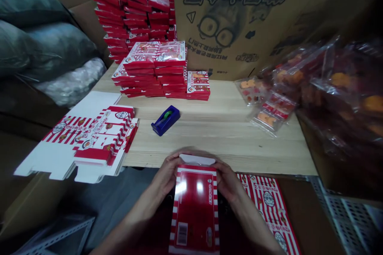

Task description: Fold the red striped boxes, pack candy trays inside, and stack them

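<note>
Between my two hands is a red-and-white printed carton (196, 207), its barcode side facing up and a white flap standing at its far end. My left hand (169, 171) is closed around the carton's far left corner, by the flap. On the opposite corner, my right hand (227, 177) grips the same end. The far fingers of both hands are partly hidden behind the flap. Beyond the hands, a blue tape dispenser (166, 120) with a green-cored roll lies on the wooden table (209, 139).
Flat printed carton blanks (98, 135) overhang the table's left edge. Finished-looking red boxes (155, 67) form stacks at the back, beside a large cardboard box (233, 24). Clear bags of orange-coloured pieces (266, 117) lie at right. More striped cartons (269, 203) sit below the front edge.
</note>
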A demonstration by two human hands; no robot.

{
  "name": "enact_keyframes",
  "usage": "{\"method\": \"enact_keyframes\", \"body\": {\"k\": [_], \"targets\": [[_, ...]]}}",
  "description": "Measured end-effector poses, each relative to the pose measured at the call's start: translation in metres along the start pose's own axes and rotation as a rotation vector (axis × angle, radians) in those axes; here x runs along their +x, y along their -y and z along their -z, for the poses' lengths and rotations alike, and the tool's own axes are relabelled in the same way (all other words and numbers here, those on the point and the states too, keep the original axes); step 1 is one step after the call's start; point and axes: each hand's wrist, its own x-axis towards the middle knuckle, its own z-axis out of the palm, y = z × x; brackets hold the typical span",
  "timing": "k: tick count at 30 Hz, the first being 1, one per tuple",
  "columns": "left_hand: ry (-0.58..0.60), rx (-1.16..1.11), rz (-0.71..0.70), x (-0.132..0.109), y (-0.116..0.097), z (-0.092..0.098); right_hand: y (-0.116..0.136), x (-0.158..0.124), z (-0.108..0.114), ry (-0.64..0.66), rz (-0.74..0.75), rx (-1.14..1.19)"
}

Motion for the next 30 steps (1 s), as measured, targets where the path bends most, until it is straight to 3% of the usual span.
{"method": "enact_keyframes", "body": {"k": [3,7,14,20,24,30], "targets": [[0.008,-0.025,0.035,-0.007,0.003,0.014,-0.007,-0.007,0.006,-0.018,-0.001,0.008],[0.123,0.007,-0.001,-0.018,-0.006,0.025,-0.005,-0.016,0.001,0.004,0.028,-0.011],[0.29,0.128,-0.159,-0.023,-0.011,0.034,-0.002,-0.017,-0.002,0.229,0.126,-0.097],[0.208,0.381,-0.181,-0.018,-0.01,0.037,0.002,-0.015,0.004,0.295,0.109,-0.208],[0.149,0.48,-0.245,-0.012,-0.01,0.034,-0.002,-0.011,0.005,0.248,0.278,-0.476],[0.221,0.619,-0.245,-0.013,-0.017,0.035,0.001,-0.008,0.015,0.231,0.31,-0.578]]}}
